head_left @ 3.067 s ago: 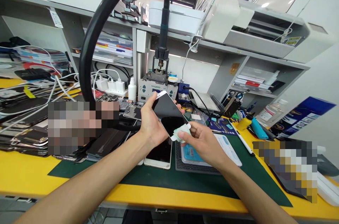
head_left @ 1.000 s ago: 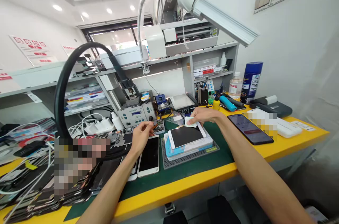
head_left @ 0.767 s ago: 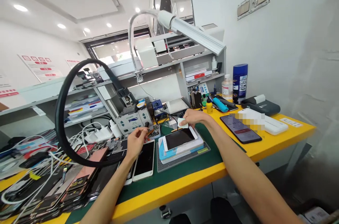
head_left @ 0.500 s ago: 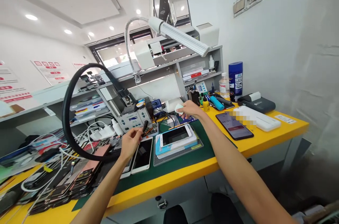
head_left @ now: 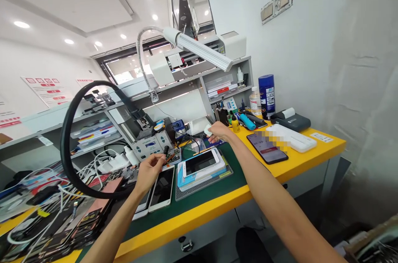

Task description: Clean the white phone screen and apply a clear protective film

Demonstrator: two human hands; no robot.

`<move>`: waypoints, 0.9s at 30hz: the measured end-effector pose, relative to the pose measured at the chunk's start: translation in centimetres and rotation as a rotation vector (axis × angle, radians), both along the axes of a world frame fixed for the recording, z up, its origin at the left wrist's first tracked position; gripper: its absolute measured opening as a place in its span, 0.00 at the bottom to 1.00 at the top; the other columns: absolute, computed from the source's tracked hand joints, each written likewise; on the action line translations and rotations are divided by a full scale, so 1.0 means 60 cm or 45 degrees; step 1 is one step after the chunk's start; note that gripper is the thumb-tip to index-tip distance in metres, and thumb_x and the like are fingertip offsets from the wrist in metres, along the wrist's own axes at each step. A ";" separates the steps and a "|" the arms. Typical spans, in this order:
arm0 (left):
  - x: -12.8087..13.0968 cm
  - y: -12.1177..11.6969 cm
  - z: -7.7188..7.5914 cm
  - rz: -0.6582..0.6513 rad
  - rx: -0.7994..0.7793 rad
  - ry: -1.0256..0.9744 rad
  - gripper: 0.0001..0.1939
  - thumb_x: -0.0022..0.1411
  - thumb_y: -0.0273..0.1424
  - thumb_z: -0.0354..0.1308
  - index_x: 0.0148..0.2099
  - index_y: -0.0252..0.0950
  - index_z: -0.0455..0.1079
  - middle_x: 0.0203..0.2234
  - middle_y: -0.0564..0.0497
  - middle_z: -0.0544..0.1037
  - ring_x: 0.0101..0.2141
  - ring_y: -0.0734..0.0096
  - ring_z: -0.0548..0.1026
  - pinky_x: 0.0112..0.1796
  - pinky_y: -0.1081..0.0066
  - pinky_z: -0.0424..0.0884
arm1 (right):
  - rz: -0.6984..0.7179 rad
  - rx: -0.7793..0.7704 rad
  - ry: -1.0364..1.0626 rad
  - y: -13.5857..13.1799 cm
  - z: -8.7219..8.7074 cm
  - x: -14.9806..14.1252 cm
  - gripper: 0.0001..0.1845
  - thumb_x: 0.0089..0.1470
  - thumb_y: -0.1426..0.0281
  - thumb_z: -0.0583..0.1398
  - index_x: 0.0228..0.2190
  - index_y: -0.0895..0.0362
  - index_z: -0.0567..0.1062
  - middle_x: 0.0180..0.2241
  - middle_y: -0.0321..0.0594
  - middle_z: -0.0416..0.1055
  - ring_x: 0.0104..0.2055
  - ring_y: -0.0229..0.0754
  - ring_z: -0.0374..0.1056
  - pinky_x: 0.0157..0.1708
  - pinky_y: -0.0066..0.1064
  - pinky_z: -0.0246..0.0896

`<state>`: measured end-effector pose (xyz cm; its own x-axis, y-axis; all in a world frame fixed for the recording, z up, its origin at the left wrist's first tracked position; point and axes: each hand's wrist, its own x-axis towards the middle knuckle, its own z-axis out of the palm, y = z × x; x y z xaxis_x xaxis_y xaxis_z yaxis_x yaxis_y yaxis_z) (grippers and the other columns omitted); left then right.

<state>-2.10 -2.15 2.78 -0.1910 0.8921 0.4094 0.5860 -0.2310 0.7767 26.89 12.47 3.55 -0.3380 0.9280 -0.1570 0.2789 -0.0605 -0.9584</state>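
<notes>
My left hand [head_left: 149,171] hovers above the top end of a dark-screened white phone [head_left: 163,188], fingertips pinched together. Whatever sits in that pinch, if anything, is too small to make out; a short black cylindrical piece [head_left: 166,150] shows just beyond the fingertips. Farther back, my right hand [head_left: 220,131] is closed on a small white piece [head_left: 207,130], whose kind I cannot tell. Between my hands, a white-framed phone [head_left: 201,161] lies on a blue-and-white box [head_left: 188,180], stacked on a grey perforated plate [head_left: 207,188].
A hot-air station [head_left: 151,145] stands behind my left hand, its black hose [head_left: 64,142] looping left. Stacked phone parts [head_left: 87,225] and white cables crowd the left. To the right are a lit phone [head_left: 267,149], a white case [head_left: 294,138], a yellow bottle [head_left: 235,124] and a blue can [head_left: 266,97].
The view has swung a little to the right, so everything sits farther left. Both hands keep nearly the same places over the bench, the right one still with the white piece.
</notes>
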 end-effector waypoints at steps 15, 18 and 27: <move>-0.011 0.073 -0.020 -0.106 0.030 -0.329 0.20 0.52 0.47 0.64 0.37 0.34 0.74 0.14 0.58 0.65 0.17 0.76 0.60 0.19 0.76 0.55 | -0.278 0.082 -0.790 0.011 -0.005 0.042 0.18 0.62 0.64 0.60 0.51 0.59 0.71 0.52 0.47 0.69 0.49 0.48 0.70 0.47 0.45 0.68; -0.027 0.074 -0.019 -0.057 0.040 -0.424 0.18 0.53 0.45 0.64 0.37 0.35 0.74 0.14 0.59 0.65 0.16 0.77 0.59 0.18 0.76 0.54 | -0.361 0.235 -0.757 0.015 -0.012 0.027 0.17 0.63 0.63 0.59 0.50 0.59 0.72 0.51 0.46 0.69 0.49 0.48 0.69 0.48 0.45 0.68; -0.011 0.069 -0.031 -0.110 0.042 -0.537 0.17 0.51 0.46 0.64 0.34 0.36 0.74 0.14 0.58 0.66 0.14 0.77 0.59 0.18 0.74 0.55 | -0.380 0.583 -0.606 0.009 -0.035 -0.043 0.17 0.64 0.61 0.57 0.45 0.61 0.74 0.43 0.44 0.74 0.42 0.44 0.72 0.41 0.38 0.69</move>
<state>-2.76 1.96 0.89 -0.2725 0.9001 0.3399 0.1960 -0.2939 0.9355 24.33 13.02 1.43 -0.0516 0.9779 0.2027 0.7063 0.1793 -0.6848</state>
